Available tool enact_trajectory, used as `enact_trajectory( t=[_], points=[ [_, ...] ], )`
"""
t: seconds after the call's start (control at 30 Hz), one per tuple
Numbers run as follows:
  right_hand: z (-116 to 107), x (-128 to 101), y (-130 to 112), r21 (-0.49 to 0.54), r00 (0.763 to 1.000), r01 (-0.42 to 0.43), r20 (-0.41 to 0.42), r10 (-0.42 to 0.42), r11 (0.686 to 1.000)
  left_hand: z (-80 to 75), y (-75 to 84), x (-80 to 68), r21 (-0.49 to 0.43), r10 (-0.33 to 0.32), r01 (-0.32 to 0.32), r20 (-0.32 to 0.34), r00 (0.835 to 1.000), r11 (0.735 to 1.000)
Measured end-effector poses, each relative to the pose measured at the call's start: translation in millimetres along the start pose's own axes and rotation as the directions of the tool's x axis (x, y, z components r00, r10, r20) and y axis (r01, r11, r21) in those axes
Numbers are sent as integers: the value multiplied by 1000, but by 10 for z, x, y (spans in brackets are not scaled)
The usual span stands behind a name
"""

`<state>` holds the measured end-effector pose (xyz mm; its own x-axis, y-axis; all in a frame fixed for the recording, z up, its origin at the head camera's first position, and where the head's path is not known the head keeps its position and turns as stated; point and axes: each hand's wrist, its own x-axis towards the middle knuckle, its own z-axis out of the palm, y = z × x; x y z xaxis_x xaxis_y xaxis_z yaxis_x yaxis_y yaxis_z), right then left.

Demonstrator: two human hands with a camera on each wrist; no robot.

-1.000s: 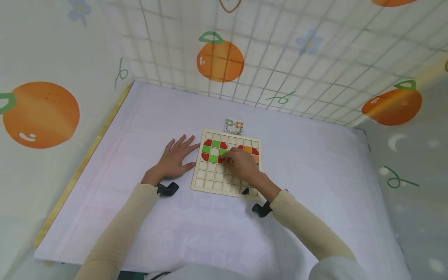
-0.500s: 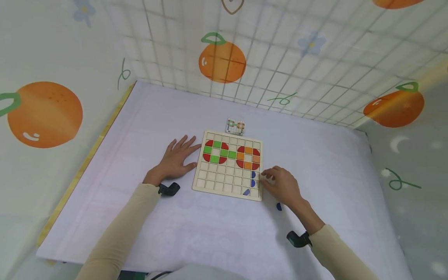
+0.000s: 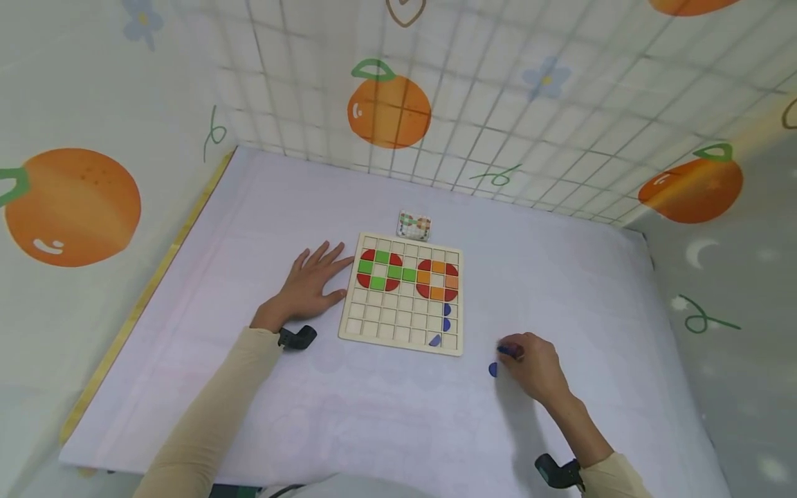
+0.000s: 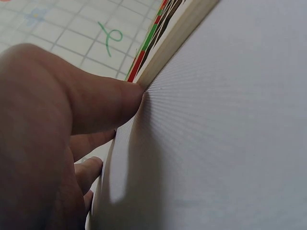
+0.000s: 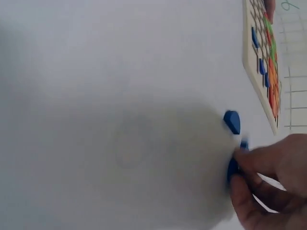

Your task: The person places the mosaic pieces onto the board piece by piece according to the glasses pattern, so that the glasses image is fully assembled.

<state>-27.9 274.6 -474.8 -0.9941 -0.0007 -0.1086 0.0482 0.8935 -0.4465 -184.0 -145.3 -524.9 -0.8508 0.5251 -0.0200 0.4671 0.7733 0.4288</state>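
Observation:
A wooden grid board point(image 3: 380, 325) lies on the white table, with red, green and orange tiles in its top rows and three blue pieces point(image 3: 446, 324) near its lower right corner. My left hand point(image 3: 309, 280) rests flat on the table, its thumb point(image 4: 103, 103) touching the board's left edge point(image 4: 180, 36). My right hand point(image 3: 529, 363) is on the table right of the board, its fingertips pinching a blue piece point(image 3: 508, 352) point(image 5: 233, 168). Another blue piece point(image 3: 493, 370) point(image 5: 232, 121) lies loose just left of that hand.
A small pattern card point(image 3: 414, 224) lies just behind the board. Walls printed with oranges and a grid close the table at the back and left. A yellow strip point(image 3: 143, 297) runs along the table's left edge.
My right hand left the board's middle, moved right and toward me off the board, and now pinches a blue piece on the table. The left hand stayed put.

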Motion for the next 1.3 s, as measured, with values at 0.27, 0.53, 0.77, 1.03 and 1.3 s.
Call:
enact_trajectory(
  t=[0.27,0.53,0.77,1.03,1.3],
  points=[
    [73,108,-41,-14,999,12,39,-12,1000,-3,12,-19,-11,-4,4,10,1000,1000],
    [185,212,-148,20,996,94,5,-94,995,-28,3,-21,-1,6,-6,-8,1000,1000],
    [155,336,-229,90,995,98,7,-99,991,-28,-6,-14,-2,2,-2,9,1000,1000],
    [159,688,-665,224,974,214,23,-225,951,-12,-21,2,-2,8,-8,1,1000,1000],
    [387,1124,-1316,270,883,425,85,-461,864,11,-31,7,-12,6,-6,1,1000,1000]
  ],
)
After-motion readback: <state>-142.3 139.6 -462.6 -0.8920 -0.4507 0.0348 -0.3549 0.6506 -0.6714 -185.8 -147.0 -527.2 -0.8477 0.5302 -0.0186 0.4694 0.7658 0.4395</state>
